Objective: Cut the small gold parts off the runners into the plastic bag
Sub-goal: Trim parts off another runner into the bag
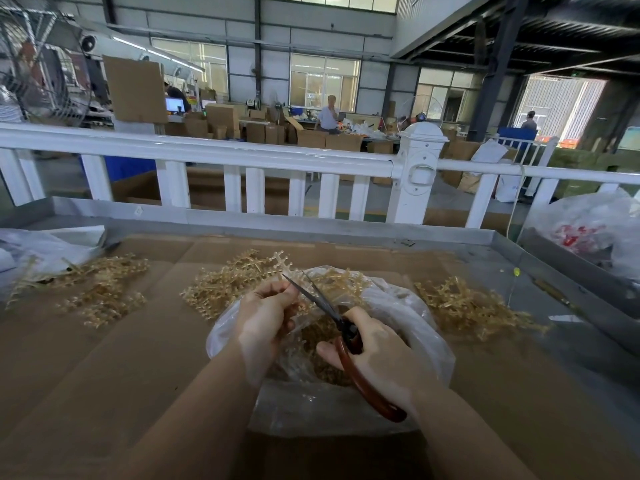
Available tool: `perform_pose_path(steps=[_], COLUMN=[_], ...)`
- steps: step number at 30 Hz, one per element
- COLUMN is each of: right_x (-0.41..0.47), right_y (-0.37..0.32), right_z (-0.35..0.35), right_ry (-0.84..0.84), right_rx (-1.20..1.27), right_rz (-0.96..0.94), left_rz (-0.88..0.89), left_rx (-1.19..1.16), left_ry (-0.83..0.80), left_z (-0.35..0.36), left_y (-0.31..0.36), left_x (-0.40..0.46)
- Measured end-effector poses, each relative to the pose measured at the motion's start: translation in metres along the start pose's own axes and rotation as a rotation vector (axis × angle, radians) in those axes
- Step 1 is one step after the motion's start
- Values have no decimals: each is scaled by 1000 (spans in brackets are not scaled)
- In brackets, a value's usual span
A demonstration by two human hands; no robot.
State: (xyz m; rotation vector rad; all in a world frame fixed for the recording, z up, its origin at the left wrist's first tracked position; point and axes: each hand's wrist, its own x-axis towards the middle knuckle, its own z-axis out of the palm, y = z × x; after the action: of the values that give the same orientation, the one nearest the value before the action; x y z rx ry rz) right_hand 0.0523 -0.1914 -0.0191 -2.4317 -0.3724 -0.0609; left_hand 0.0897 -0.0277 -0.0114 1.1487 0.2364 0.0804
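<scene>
A clear plastic bag (408,313) lies open on the cardboard-covered table, with small gold parts (322,332) heaped inside. Over the bag my left hand (266,317) grips a gold runner (282,263) that sticks up past my fingers. My right hand (377,355) holds scissors (346,336) with reddish-brown handles. Their dark blades are parted just above my left fingers, near the runner.
Piles of gold runners lie at the left (100,289), behind the bag (228,285) and at the right (467,306). More plastic bags sit at the far left (45,244) and far right (595,233). A white railing (221,155) stands behind the metal-rimmed table (311,230).
</scene>
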Motion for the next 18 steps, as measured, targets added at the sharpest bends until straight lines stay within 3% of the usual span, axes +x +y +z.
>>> perform_pose_path(steps=[9,18], right_x=[-1,-1], right_y=[-3,-8], right_z=[-2,-5], right_ry=[-18,-10], right_rx=[12,36], right_rz=[-3,22], left_rz=[11,55], left_rx=[-41,96], left_ry=[46,-16], left_z=[0,-2], left_y=[1,-1], left_x=[-2,-5])
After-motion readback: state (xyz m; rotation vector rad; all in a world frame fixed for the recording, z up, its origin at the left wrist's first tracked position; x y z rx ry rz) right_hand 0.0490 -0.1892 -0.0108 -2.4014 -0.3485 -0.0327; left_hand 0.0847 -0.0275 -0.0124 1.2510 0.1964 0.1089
